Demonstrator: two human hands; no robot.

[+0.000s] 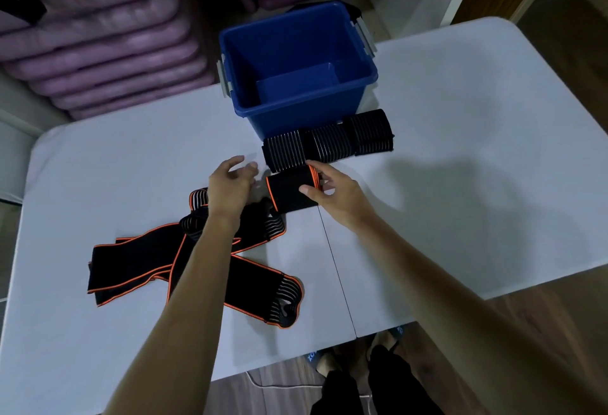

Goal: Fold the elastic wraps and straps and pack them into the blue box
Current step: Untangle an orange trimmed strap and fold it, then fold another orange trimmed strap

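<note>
wraps here are black stretchy bands with orange edging and pale ribbed lines near the ends. right hand (329, 192) has its grip pinching a folded wrap (289, 192), thumb on top and fingers round the far end, just above the white bench (460, 151). left hand (230, 184) hovers beside it with fingers spread and loose, holding nothing. three folded wraps (329, 143) sit in a row touching each other, right against the near wall of the blue box (296, 62), which looks empty inside and has grey latches on both sides. loose pile of unfolded wraps (138, 263) lies tangled under the left forearm, can't count them for sure. no readable writing on any of it.
</note>
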